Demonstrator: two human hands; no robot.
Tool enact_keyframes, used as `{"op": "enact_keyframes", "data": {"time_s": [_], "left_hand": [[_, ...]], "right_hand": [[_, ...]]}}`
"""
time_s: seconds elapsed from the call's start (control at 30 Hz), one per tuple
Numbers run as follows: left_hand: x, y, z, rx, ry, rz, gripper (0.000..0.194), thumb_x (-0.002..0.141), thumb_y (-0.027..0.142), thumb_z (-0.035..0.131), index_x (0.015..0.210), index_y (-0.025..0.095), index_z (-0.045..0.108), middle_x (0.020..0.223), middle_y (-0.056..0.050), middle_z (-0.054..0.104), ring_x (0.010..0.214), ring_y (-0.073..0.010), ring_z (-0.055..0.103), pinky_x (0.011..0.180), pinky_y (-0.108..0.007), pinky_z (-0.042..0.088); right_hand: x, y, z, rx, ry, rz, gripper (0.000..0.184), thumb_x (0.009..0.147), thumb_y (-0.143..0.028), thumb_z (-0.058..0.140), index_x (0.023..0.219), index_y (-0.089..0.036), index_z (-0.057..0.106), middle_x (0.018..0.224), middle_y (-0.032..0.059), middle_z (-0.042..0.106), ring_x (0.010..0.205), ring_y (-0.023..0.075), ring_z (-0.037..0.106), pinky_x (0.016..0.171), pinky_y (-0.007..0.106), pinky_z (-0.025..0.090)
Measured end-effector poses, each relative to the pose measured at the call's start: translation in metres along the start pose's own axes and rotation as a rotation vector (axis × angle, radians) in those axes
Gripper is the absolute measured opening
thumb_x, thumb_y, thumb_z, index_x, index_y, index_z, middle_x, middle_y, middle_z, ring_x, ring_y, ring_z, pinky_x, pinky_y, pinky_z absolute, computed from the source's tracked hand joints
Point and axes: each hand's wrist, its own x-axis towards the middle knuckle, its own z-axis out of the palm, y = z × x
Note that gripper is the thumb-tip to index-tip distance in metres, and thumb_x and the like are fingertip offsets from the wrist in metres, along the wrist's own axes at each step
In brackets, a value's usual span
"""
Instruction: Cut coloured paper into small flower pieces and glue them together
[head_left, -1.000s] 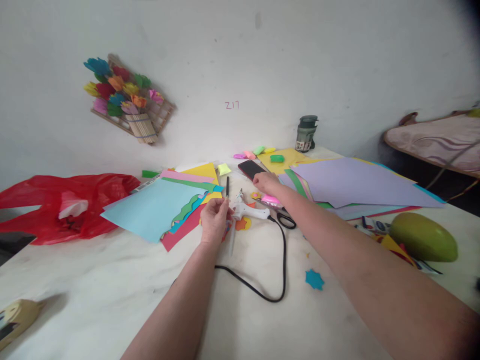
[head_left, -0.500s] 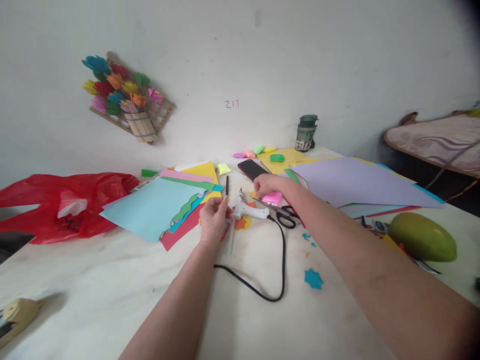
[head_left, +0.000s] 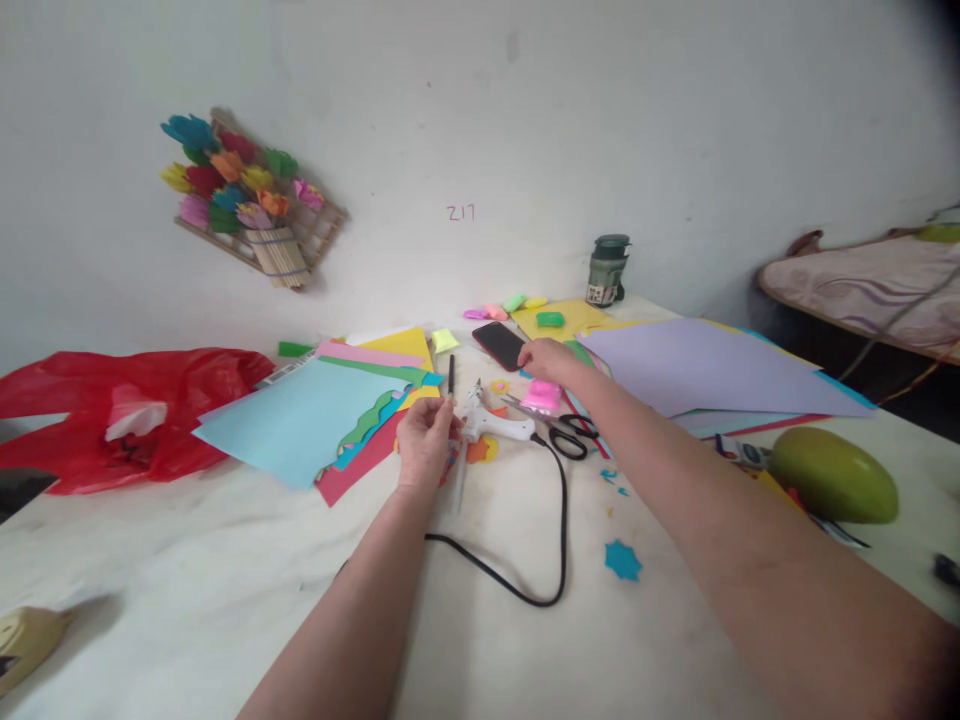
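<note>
A pale wall [head_left: 375, 110] bore a handwritten "217" [head_left: 461, 213] above a marbled desk [head_left: 262, 580]. A glossy red bag [head_left: 195, 450] sagged at the left, something white and crumpled showing at its middle. Smooth sheets, lilac [head_left: 690, 365] and light blue [head_left: 289, 420], topped two stacks. A bouquet [head_left: 240, 190] of bright flowers hung on the wall in a slatted holder. Behind stood a lidded bottle [head_left: 607, 278], its label too small to read. The left hand [head_left: 422, 440], fingertips gathered, lay against the head of a white glue gun [head_left: 501, 427] at mid-desk; the right hand [head_left: 551, 362] curled at the near corner of a dark phone [head_left: 498, 345]. Whether either grasped anything could not be told. Black-handled scissors [head_left: 568, 443], a clear packet [head_left: 541, 397] of pink material and a jagged blue cutout [head_left: 622, 560] lay nearby.
</note>
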Motion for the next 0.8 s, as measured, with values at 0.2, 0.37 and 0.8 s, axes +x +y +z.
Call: {"op": "enact_keyframes", "data": {"time_s": [0.2,0.37,0.8], "left_hand": [[0.002,-0.007,0.000,0.087,0.141,0.145,0.030,0.071,0.044,0.065,0.079,0.017,0.059,0.075,-0.004,0.065,0.061,-0.0136,0.060,0.058,-0.024,0.047],[0.003,-0.012,0.000,0.185,0.148,0.233,0.027,0.075,0.043,0.062,0.085,0.018,0.061,0.080,-0.004,0.064,0.070,-0.0150,0.060,0.067,-0.027,0.049],[0.003,-0.016,0.000,0.137,0.108,0.204,0.027,0.076,0.042,0.061,0.086,0.018,0.059,0.080,-0.004,0.066,0.064,-0.0132,0.061,0.064,-0.026,0.050]], "right_hand": [[-0.008,0.010,-0.005,-0.048,-0.101,0.069,0.019,0.075,-0.023,0.061,0.088,-0.024,0.074,0.098,0.0044,0.072,0.084,0.0179,0.065,0.067,0.024,0.044],[-0.013,0.005,-0.003,-0.127,-0.017,0.060,0.021,0.077,-0.025,0.059,0.094,-0.024,0.072,0.099,0.0075,0.071,0.088,0.0196,0.065,0.070,0.026,0.044],[-0.006,-0.020,-0.002,-0.463,-0.056,-0.192,0.028,0.075,-0.010,0.056,0.101,-0.011,0.068,0.099,0.0215,0.068,0.099,0.0293,0.061,0.086,0.039,0.039]]}}
